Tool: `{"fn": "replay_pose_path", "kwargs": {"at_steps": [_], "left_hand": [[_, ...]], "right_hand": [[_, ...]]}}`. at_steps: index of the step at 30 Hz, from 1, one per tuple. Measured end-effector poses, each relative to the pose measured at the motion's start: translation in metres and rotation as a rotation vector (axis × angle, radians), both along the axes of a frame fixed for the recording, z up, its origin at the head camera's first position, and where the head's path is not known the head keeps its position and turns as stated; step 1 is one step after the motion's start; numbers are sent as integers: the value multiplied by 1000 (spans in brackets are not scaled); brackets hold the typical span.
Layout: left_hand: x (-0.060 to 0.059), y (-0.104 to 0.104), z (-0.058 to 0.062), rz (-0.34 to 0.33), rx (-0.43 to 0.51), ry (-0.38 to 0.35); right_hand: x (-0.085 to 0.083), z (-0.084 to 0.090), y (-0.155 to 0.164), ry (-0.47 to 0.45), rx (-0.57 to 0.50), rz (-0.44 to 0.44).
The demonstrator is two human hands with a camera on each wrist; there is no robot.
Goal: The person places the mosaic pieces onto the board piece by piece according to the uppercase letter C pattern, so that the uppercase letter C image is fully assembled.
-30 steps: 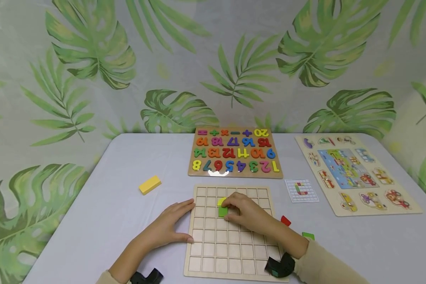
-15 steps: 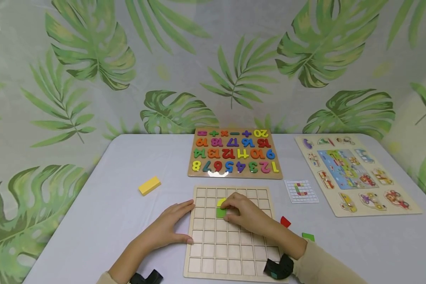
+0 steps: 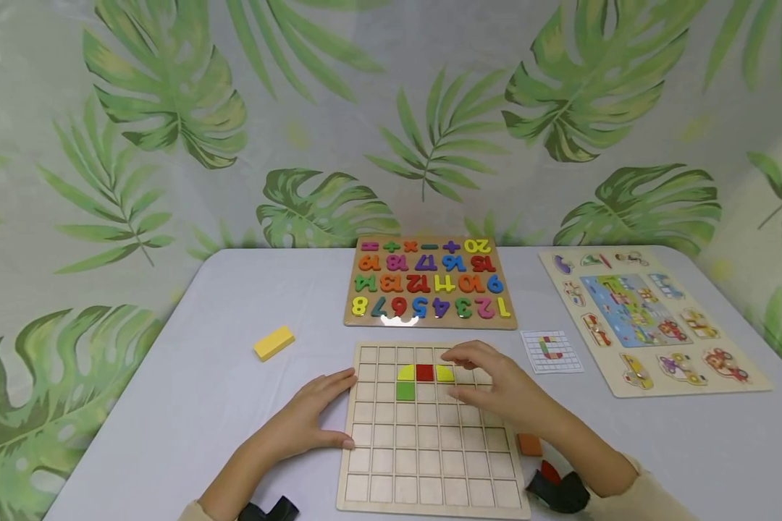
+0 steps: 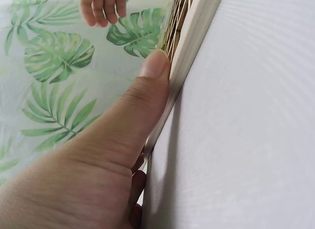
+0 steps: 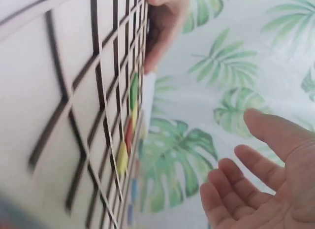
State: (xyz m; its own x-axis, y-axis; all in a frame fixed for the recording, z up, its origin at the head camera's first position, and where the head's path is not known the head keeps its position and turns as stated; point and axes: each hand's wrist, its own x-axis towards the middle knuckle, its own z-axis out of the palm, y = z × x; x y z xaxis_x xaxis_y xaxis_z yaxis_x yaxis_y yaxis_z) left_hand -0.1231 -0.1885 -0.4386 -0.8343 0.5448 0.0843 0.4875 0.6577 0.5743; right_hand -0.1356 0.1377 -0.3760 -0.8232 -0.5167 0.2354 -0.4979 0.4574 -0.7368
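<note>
Head cam: my left hand (image 3: 313, 412) lies flat, pressing the grid board (image 3: 430, 463) at its left edge, mid tabletop. Right hand (image 3: 495, 387) hovers open, empty, by yellow piece (image 3: 445, 373). Pieces prob light, stiff; pinch the sides.

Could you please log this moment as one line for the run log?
left hand: steadies grid board edge | right hand: open above board, holds nothing | placed: yellow, red, yellow, green pieces

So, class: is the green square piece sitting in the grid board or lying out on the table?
In. The green square piece lies within a cell of the grid board, below the yellow piece.
</note>
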Motion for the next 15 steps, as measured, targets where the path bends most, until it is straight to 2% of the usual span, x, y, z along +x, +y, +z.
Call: {"fn": "replay_pose_path", "kwargs": {"at_steps": [6,11,15], "left_hand": [[0,0,0,-6,3,8],[0,0,1,-12,1,5],[0,0,1,-10,1,1]], "right_hand": [[17,4,44,155,60,-105],[33,-2,74,179,109,-163],[43,-13,93,190,128,-171]]}}
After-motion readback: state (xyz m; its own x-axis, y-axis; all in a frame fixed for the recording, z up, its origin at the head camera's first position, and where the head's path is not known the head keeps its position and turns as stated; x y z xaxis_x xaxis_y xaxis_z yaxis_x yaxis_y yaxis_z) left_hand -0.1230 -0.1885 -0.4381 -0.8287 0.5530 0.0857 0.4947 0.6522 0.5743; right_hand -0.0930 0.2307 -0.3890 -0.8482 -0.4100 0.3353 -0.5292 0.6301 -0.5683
